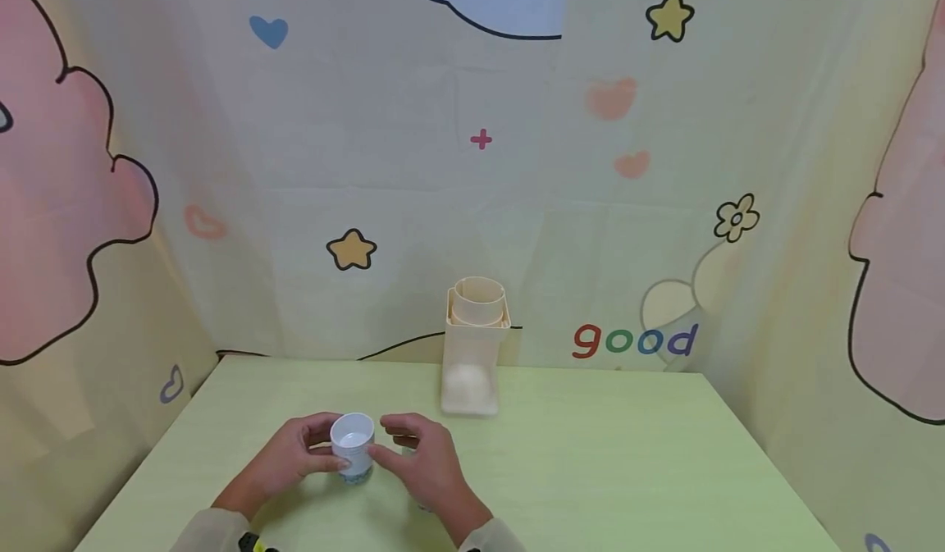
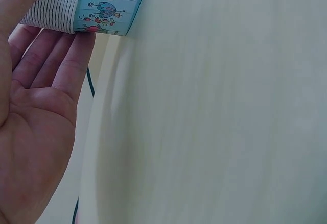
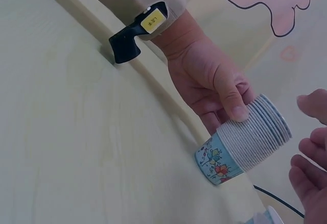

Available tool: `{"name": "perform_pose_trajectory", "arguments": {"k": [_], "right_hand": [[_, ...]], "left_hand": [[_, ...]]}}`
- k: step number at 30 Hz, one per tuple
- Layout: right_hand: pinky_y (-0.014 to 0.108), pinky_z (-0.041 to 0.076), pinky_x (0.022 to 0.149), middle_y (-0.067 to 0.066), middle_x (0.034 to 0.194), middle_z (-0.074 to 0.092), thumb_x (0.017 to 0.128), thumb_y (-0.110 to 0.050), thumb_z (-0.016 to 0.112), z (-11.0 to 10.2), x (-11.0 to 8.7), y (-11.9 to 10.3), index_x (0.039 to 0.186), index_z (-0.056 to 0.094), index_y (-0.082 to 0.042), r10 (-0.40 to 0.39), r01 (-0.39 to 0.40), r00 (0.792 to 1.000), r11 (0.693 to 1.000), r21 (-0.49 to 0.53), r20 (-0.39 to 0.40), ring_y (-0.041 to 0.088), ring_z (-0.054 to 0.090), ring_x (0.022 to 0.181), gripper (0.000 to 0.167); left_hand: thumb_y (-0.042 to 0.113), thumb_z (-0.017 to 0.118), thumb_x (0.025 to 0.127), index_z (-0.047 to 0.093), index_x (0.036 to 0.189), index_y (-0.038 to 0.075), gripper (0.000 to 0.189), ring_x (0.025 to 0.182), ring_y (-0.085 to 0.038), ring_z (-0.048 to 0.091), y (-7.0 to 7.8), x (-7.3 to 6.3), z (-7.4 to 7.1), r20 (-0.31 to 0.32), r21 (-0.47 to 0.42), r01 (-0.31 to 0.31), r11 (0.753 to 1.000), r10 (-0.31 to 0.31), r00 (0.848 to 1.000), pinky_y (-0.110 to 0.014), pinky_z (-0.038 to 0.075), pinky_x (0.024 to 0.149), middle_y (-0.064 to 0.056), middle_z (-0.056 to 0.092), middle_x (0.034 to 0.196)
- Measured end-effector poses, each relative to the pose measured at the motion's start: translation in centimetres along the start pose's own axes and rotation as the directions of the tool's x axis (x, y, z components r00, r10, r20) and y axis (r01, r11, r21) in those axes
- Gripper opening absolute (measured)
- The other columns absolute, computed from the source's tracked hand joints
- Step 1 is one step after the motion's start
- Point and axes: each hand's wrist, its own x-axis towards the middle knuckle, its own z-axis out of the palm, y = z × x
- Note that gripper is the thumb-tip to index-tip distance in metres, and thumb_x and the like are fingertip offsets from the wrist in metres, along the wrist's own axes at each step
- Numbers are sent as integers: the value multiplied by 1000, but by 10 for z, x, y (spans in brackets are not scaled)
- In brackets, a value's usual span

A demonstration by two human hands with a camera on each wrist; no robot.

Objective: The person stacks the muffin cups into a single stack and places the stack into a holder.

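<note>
A nested stack of paper cups [image 1: 353, 458], white-rimmed with a light blue printed base, is gripped by my left hand [image 1: 294, 455] over the table. In the right wrist view the stack [image 3: 250, 138] tilts, its many rims toward the right hand and the left thumb [image 3: 238, 113] pressed on its side. My right hand [image 1: 431, 460] faces the stack with loosely bent fingers, its thumb tip close to the cups in the head view. Another paper cup [image 3: 266, 217] shows partly below the right hand; in the head view that hand mostly hides it.
A beige holder [image 1: 470, 371] with a round tube on top stands at the table's back edge. Behind the pale green table [image 1: 627, 453] hangs a printed cloth backdrop [image 1: 413, 150]. A black wrist strap [image 3: 125, 43] sits on the left forearm.
</note>
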Motion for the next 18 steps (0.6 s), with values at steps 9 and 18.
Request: {"name": "perform_pose_trajectory", "arguments": {"k": [9,18], "right_hand": [[34,56,102,3,117,76,80,-26,89,-21,-24,7,112,77,-17,-44,49,996,997,56,-82,17,69,111,35],[31,52,106,7,121,74,77,-26,91,-36,-42,19,117,74,-9,-3,6,998,999,46,-68,20,66,118,46]], "left_hand": [[17,88,82,53,139,-9,72,116,-17,68,1,0,0,8,-25,-20,999,21,1000,-28,59,96,-27,61,136],[17,89,80,53,138,-10,73,114,-14,68,-1,1,0,2,-27,-25,999,25,1000,-28,59,95,-30,61,135]]}}
